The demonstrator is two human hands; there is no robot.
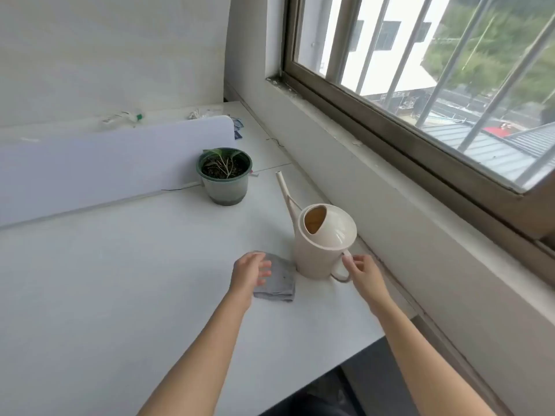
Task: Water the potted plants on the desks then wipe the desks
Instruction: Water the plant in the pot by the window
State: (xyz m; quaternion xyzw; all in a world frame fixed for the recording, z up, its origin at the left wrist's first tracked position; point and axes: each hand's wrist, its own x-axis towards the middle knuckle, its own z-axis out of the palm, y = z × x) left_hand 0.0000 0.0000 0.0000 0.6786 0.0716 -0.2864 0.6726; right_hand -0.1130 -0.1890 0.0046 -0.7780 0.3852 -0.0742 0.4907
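Cream can (322,244) stands by the cloth (279,280) as right hand (365,273), fingers open, reaches its handle to pour, left hand (250,271) spread, empty, over the cloth.

barred window (420,70), white divider (105,163), bottle (123,118)

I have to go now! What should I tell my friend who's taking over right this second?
Left hand: open, over the grey cloth, not gripping.
Right hand: open, fingers at the watering can handle, not closed on it.
The can stands upright on the desk by the window wall; the potted plant sits further back beside the divider.
Done: nothing visible.
Left: water the plant, wipe the desks.
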